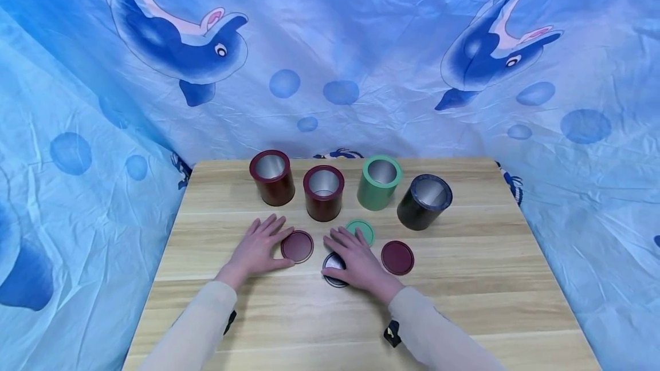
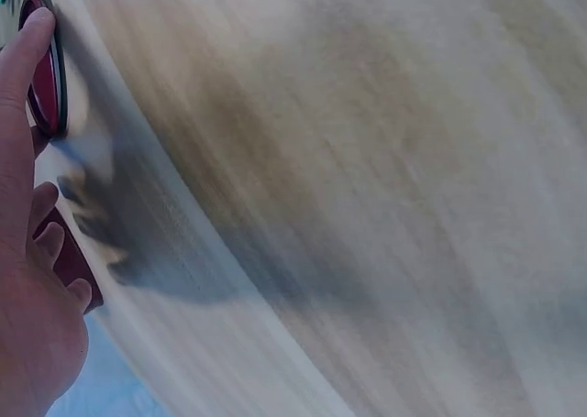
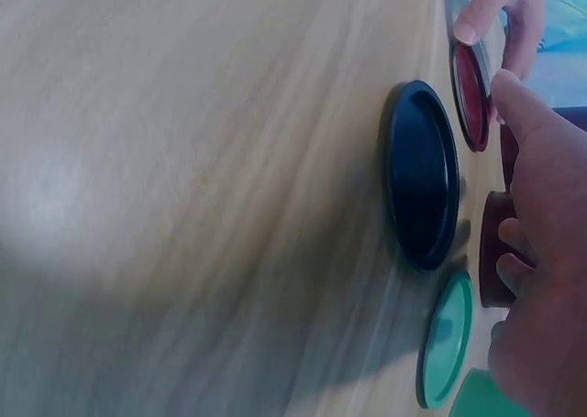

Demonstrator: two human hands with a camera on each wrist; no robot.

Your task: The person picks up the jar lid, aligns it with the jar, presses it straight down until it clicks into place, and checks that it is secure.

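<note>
Four open cans stand in a row along the far half of the wooden desk (image 1: 464,302): two dark red ones, the left dark red can (image 1: 272,178) and the second dark red can (image 1: 323,193), then one green can (image 1: 379,182) and one black can (image 1: 424,201) at the right end. Four lids lie flat on the desk nearer the person: two dark red, one green and one dark.

The left hand (image 1: 259,248) lies flat on the desk with its fingers spread and straight; its thumb side touches the edge of the left dark red lid (image 1: 297,246). The right hand (image 1: 356,262) rests with loosely bent fingers over the dark lid (image 1: 333,269), covering its right part, and holds nothing clamped. The green lid (image 1: 360,231) lies just beyond the right hand's fingers, and the other dark red lid (image 1: 397,257) lies just to its right, apart from it. The two hands are near each other but not touching.

Behind the desk hangs a blue cloth (image 1: 361,44) printed with dolphins and bubbles.
</note>
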